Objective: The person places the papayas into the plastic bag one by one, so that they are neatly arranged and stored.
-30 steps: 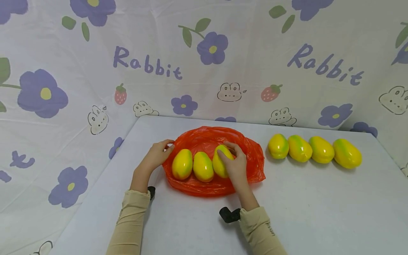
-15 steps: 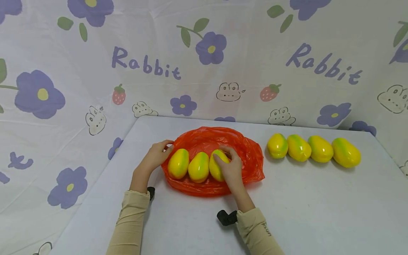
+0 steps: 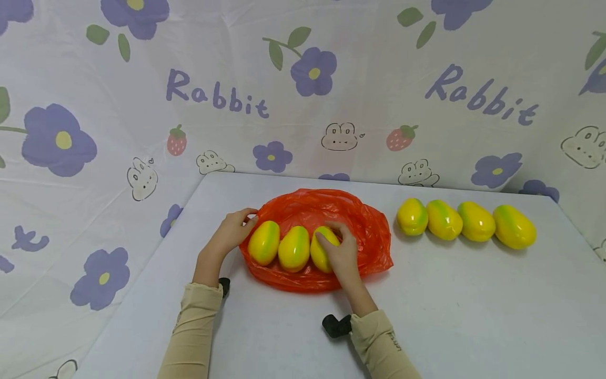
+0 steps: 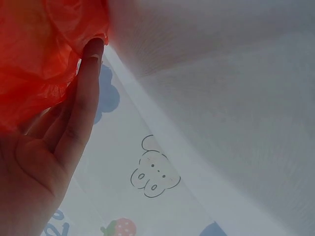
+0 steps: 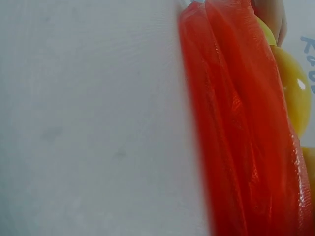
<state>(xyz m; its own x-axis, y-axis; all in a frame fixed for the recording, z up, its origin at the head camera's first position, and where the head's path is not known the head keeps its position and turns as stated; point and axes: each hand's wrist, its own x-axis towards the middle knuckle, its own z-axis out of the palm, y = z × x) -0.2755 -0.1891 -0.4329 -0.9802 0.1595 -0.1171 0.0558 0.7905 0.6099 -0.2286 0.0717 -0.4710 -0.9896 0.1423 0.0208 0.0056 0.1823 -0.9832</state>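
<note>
A red plastic bag (image 3: 310, 208) lies spread wide at the middle of the table. Three glossy yellow fruits with green streaks sit in it side by side: a left fruit (image 3: 264, 243), a middle fruit (image 3: 294, 249) and a right fruit (image 3: 320, 252). My right hand (image 3: 344, 251) holds the right fruit, thumb on top and fingers behind it. At the bag's left rim, my left hand (image 3: 232, 229) grips the edge. The left wrist view has that hand (image 4: 54, 142) against the red film, its thumb hidden. In the right wrist view the bag wall (image 5: 236, 118) covers most of the fruits.
Several more yellow fruits (image 3: 445, 220) line up at the right rear of the white table (image 3: 473, 305). Behind the table hangs a printed curtain (image 3: 303, 121). Black wrist mounts (image 3: 337, 325) show beside both cuffs.
My right hand has moved left and slightly down with the right fruit. The other two fruits in the bag have shifted a little left. My left hand stays at the rim.
</note>
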